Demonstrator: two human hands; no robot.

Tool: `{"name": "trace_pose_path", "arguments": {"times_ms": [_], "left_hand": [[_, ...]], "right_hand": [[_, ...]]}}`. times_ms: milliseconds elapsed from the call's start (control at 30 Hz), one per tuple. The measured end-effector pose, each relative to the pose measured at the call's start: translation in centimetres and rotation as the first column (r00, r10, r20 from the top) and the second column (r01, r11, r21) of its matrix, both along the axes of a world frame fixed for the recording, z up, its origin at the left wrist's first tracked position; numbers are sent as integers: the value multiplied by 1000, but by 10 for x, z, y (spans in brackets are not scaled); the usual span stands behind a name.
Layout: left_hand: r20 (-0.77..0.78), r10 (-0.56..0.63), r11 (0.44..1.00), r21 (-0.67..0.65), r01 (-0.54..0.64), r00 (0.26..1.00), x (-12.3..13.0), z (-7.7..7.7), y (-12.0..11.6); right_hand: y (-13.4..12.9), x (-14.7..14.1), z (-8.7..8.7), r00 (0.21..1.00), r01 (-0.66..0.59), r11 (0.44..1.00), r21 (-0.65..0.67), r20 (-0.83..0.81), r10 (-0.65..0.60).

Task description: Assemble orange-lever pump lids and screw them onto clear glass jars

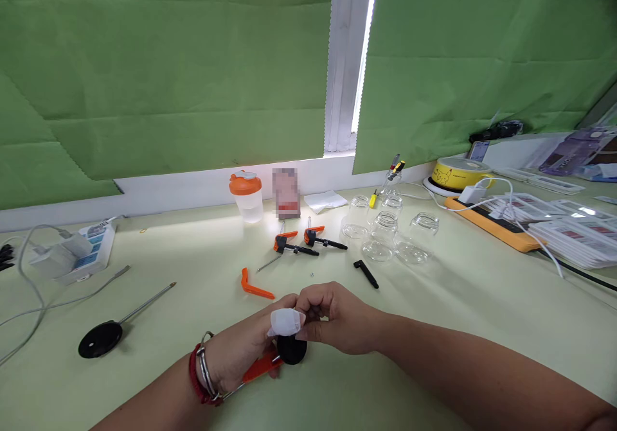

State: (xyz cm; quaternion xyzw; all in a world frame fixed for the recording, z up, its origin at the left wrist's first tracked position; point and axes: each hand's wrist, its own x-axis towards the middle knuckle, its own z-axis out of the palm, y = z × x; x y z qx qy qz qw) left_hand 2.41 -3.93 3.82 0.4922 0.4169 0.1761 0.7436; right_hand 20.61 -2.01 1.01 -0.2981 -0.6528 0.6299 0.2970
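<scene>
Orange handle (263, 365), with a black disc (292, 350) at its upper end and a metal rod (234, 392) running out below, sits at the centre of the clock, low in the left hand (245, 347). That hand is closed around the handle from beneath. The right hand (340, 318) has its thumb and forefinger curled in just above the disc; whether they are clamped on a small part or merely together, I cannot tell. A white wrapping (285, 322) covers the left thumb and hides much of the contact; it could dull the feel there and let something small slip. The rod passes close to the bangle (207, 370) at eight o'clock, so a turn of the wrist might catch it and twist the handle.

At nine o'clock a second black disc with a long shaft (100, 340) lies on the table (173, 328); being round, it could swing if a sleeve or cable brushed it. Slightly farther, a loose orange lever (255, 288) rests at eleven and a black lever (367, 274) towards one. A tiny nut (312, 275) sits near twelve, where a forward sweep of the knuckles could send it rolling out of sight.

Beyond, two orange-and-black clamps (295, 247) stand around twelve, and clear glass jars (379, 249) crowd at one; a wide reach with the right forearm might knock them into each other and chip them.
</scene>
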Motion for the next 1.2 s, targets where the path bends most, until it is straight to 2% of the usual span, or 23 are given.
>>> {"name": "trace_pose_path", "arguments": {"times_ms": [133, 233, 367, 467, 567, 667, 733, 800, 867, 967, 1067, 1200], "left_hand": [[1, -5, 1000, 2, 5, 1000, -1, -2, 0], [4, -12, 1000, 12, 12, 1000, -1, -3, 0], [-14, -8, 1000, 27, 8, 1000, -1, -2, -1], [-24, -11, 1000, 28, 12, 1000, -1, -2, -1], [-11, -13, 1000, 19, 13, 1000, -2, -3, -1], [-3, -17, 1000, -2, 17, 1000, -2, -3, 0], [-11, -18, 1000, -8, 18, 1000, -2, -2, -1], [-22, -20, 1000, -11, 19, 1000, -2, 0, -1], [-20, -23, 1000, -12, 23, 1000, -1, 2, -1], [10, -39, 999, -2, 39, 999, 0, 4, -1], [46, -50, 999, -4, 51, 998, 1, 5, 0], [70, -53, 998, -16, 54, 996, -1, 1, 1]], "right_hand": [[-2, 0, 2, 1000, -4, 999, 53, 21, 3], [-3, 3, 5, 999, -18, 987, 161, 46, 11], [-2, 6, 8, 997, -44, 914, 404, 73, 16], [-1, 6, 9, 996, -65, 880, 471, 78, 32], [0, 5, 7, 997, -44, 924, 380, 70, 18], [2, 4, 3, 998, 20, 990, 140, 58, -29], [3, 4, 2, 996, 69, 998, -10, 64, -69], [5, 4, 3, 994, 103, 991, -86, 56, -99], [6, 6, 4, 995, 98, 989, -112, 13, -97], [6, 8, 7, 998, 23, 992, -124, -48, -29], [5, 10, 10, 999, -40, 990, -136, -10, 39], [3, 12, 10, 997, -30, 992, -122, 65, 38]]}}
